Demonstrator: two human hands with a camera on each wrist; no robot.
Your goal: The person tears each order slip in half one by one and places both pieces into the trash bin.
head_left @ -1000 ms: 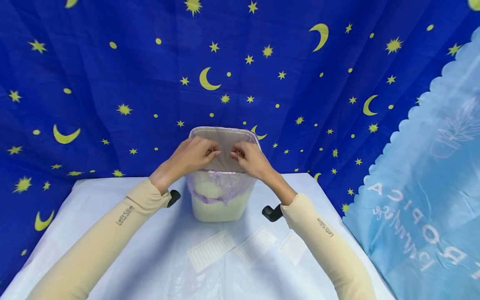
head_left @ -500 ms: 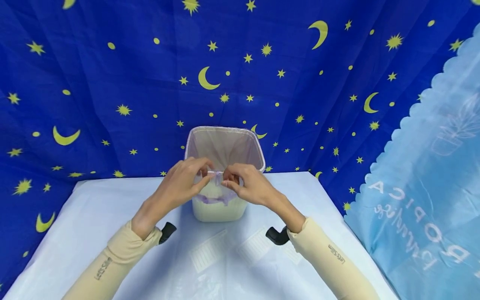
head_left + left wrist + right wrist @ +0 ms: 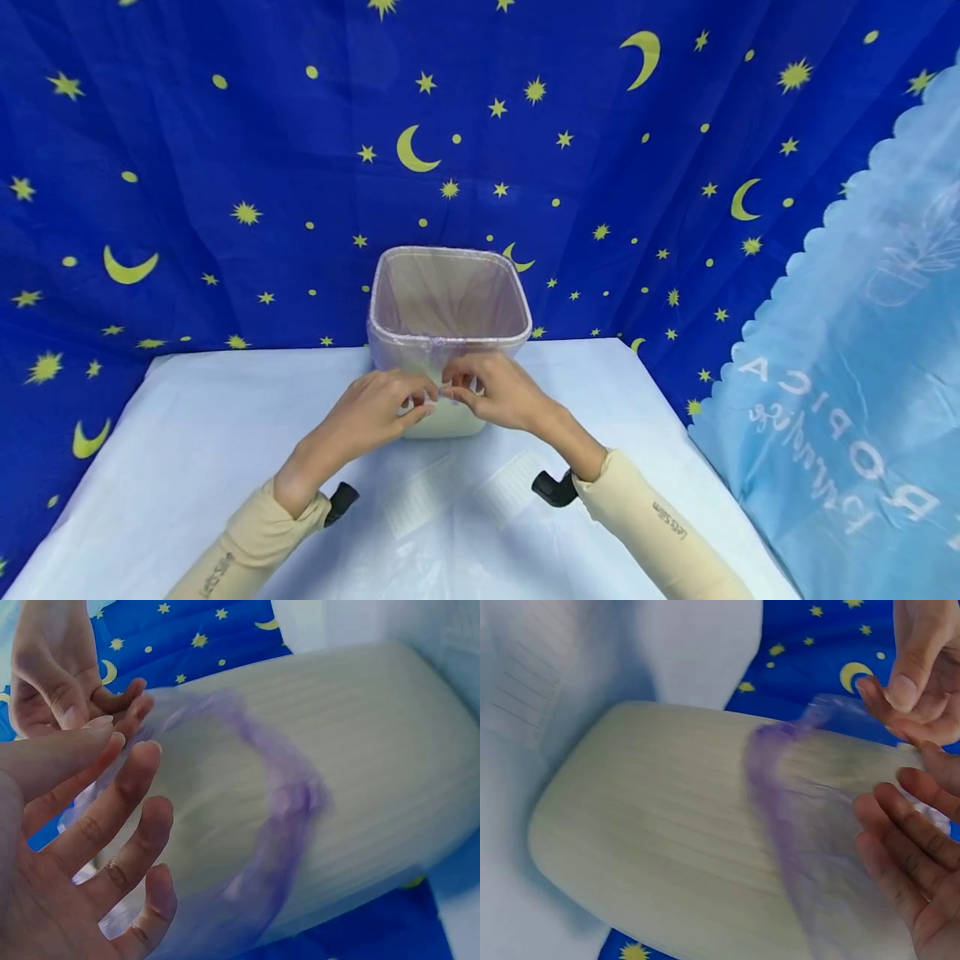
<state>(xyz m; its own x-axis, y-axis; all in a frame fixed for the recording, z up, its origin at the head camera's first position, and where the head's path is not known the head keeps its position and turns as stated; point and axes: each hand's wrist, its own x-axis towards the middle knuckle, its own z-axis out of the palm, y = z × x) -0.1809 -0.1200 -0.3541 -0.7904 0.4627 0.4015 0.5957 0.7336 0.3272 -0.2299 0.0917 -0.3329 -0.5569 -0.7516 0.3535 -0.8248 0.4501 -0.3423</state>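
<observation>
A cream waste bin (image 3: pixel 446 427) with ribbed walls stands upright against the back curtain. A sheer purple bin liner (image 3: pixel 776 802) lines it and folds outward over the rim, its crumpled hem (image 3: pixel 289 799) hanging round the outside. My left hand (image 3: pixel 367 408) is in front of the bin below the rim, thumb and index tips close together, other fingers loosely spread. Almost meeting it, my right hand (image 3: pixel 506 392) hovers over the same front wall with relaxed fingers. Both sets of fingertips overlap the liner's hanging edge in the head view; no clear grip shows.
Two pale lined sheets, one left (image 3: pixel 422 497) and one right (image 3: pixel 510 487), lie on the white-covered table (image 3: pixel 247 417) before the bin. A blue star-and-moon curtain (image 3: pixel 247 167) closes the back, and a light blue cloth (image 3: pixel 847 400) hangs at the right.
Both hands have come out of the bin's mouth, over the front rim and down before its outer wall. The front rim and inside now show. The head view tips slightly.
</observation>
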